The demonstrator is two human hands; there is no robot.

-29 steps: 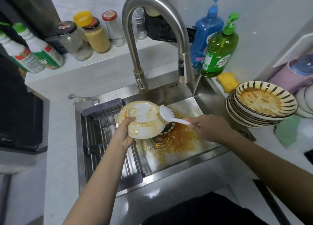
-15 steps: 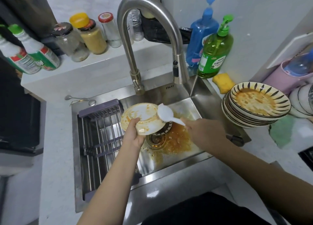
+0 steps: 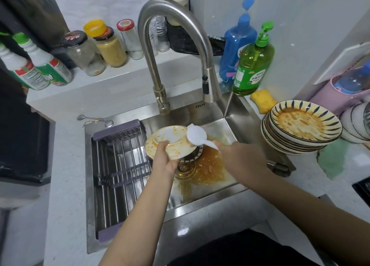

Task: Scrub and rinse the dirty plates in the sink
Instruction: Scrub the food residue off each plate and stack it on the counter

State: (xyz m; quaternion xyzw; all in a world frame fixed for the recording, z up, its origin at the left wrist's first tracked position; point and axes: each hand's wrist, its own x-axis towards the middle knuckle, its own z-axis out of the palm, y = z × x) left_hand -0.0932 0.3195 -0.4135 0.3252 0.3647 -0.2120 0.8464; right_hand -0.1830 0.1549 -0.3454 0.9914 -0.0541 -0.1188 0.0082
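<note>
My left hand [image 3: 165, 157] grips the near rim of a cream plate [image 3: 170, 134] smeared with orange sauce, holding it tilted over the drain of the steel sink [image 3: 236, 123]. My right hand [image 3: 240, 157] holds the handle of a white plastic spoon [image 3: 195, 135], whose bowl lies against the plate's right edge. Orange sauce [image 3: 208, 169] is pooled on the sink floor by the drain. A stack of dirty striped plates [image 3: 300, 127] sits on the counter to the right.
The curved faucet [image 3: 174, 51] arches above the plate with no water running. A wire drying rack [image 3: 118, 165] fills the sink's left half. Green soap bottle [image 3: 253, 65], blue bottle [image 3: 238, 43] and yellow sponge [image 3: 263, 100] stand at back right. Jars [image 3: 110, 47] line the back ledge.
The plate has tipped flatter and lifted a little toward the faucet. The spoon has moved up onto the plate's right rim. The camera shifted slightly.
</note>
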